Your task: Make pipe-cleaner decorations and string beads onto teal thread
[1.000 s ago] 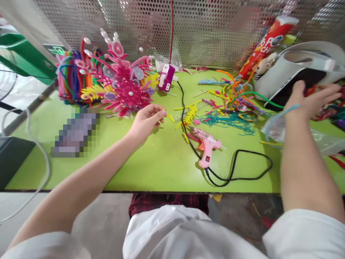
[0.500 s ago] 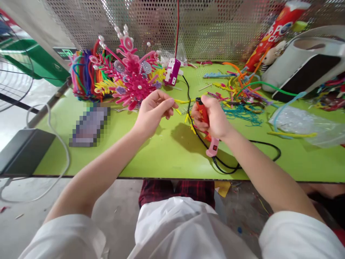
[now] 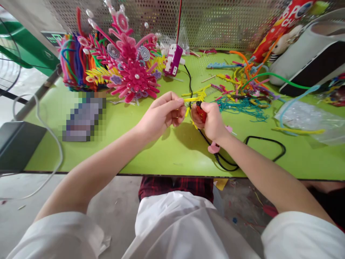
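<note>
Between the thumb and fingers of my left hand (image 3: 163, 113) is a thin yellow pipe-cleaner piece (image 3: 192, 100), pointing right, with a branched end. My right hand (image 3: 214, 122) is wrapped around a red lighter (image 3: 202, 114) with a black top, held upright just below that branched end. Whether a flame burns, I cannot tell. Beneath my right wrist lies a pink-handled tool (image 3: 214, 147) on a black cord, mostly covered by the hand. Beyond my left hand stands a pink pipe-cleaner flower ornament (image 3: 134, 73) with pearl beads.
Bundled colored pipe cleaners (image 3: 77, 64) stand at the back left. A purple-and-white power adapter (image 3: 173, 60) sits at the back. Cut pipe-cleaner scraps (image 3: 239, 81), teal strands (image 3: 242, 108) and a plastic bag (image 3: 304, 120) lie to the right. A blurred flat object (image 3: 84, 117) rests on the left.
My hands have drawn closer together, and the yellow piece in my left hand now shows clearly above the lighter. The view has shifted slightly.
</note>
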A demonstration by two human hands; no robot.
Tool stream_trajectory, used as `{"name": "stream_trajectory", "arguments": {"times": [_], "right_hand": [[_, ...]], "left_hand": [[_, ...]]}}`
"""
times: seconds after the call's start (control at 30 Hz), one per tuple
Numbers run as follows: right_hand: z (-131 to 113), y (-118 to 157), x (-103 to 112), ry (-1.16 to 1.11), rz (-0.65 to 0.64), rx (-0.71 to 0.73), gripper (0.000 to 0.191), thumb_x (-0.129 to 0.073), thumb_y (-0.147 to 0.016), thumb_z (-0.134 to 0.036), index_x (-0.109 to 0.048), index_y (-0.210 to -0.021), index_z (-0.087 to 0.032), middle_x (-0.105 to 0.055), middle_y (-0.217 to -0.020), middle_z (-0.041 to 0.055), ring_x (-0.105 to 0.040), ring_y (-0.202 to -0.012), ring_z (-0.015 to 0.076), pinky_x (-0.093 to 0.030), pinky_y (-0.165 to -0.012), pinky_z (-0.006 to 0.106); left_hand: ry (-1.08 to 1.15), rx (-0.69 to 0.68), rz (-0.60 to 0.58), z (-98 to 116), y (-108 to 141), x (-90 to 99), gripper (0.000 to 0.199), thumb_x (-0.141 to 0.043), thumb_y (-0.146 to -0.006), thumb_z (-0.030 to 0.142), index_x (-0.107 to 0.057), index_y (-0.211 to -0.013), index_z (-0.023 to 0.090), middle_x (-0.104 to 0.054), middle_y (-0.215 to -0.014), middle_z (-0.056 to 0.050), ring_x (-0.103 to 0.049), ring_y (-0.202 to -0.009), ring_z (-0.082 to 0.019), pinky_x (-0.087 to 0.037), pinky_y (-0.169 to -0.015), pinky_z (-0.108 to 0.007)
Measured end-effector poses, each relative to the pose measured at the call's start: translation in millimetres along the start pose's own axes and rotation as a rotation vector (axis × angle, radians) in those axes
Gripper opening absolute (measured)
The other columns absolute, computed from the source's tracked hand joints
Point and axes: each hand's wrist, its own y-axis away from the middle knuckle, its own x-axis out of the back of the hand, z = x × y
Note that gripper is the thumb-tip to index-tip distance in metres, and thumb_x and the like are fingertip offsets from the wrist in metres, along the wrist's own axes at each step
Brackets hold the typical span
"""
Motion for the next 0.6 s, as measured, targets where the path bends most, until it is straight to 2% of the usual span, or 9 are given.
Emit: {"name": "stream_trajectory", "arguments": {"times": [0.23, 0.5, 0.6], "right_hand": [[6.0, -0.2, 0.7, 0.080, 0.014, 0.018, 0.062, -0.034, -0.098, -0.079, -0.033, -0.068, -0.025, -0.031, -0.059, 0.0013, -0.034, -0.057, 0.0177, -0.023, -0.055, 0.033], [3.3, 0.3, -0.2, 0.085, 0.007, 0.070, 0.062, -0.034, -0.099, -0.079, -0.033, -0.067, -0.025, -0.030, -0.058, 0.0005, -0.034, -0.056, 0.0171, -0.022, -0.056, 0.034], [0.9, 0.0, -1.2, 0.096, -0.005, 0.003, 0.064, -0.031, -0.100, -0.080, -0.032, -0.068, -0.025, -0.031, -0.059, 0.0006, -0.035, -0.057, 0.0169, -0.023, -0.056, 0.033]], "left_hand": [[0.067, 0.058, -0.004, 2.2, 1.3, -2.6, 0.018, -0.059, -0.096, 0.017, -0.051, -0.079, 0.020, -0.057, -0.063, 0.003, -0.054, -0.053, -0.008, -0.037, -0.048, -0.020], [0.042, 0.056, 0.018, 2.2, 0.6, -2.0, 0.020, -0.063, -0.092, 0.022, -0.050, -0.077, 0.020, -0.056, -0.063, 0.003, -0.051, -0.053, -0.007, -0.037, -0.050, -0.020], [0.044, 0.047, 0.016, 1.9, 0.2, -0.9, 0.020, -0.065, -0.092, 0.024, -0.051, -0.077, 0.019, -0.056, -0.064, 0.003, -0.051, -0.053, -0.007, -0.038, -0.050, -0.020]]}}
